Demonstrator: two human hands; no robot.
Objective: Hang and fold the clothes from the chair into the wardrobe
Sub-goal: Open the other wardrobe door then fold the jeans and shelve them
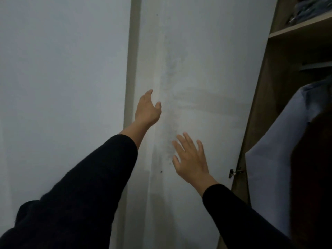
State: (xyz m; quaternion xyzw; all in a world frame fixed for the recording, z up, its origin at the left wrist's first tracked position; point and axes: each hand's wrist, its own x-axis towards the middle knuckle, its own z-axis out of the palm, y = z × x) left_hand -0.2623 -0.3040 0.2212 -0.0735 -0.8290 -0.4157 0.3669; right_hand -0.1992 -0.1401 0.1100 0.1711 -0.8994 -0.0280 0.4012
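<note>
A person in black sleeves is reaching both hands toward an open white wardrobe door (188, 69). The left hand (147, 109) is curving loosely at the door's left edge, holding nothing. The right hand (190, 159) is spreading flat and empty near the door's middle. Gripping that edge firmly would likely swing it best. Right of the door, a pale blue shirt (280, 141) is hanging inside the wardrobe (258, 105), under a shelf (296, 29) of folded clothes, close enough to catch.
</note>
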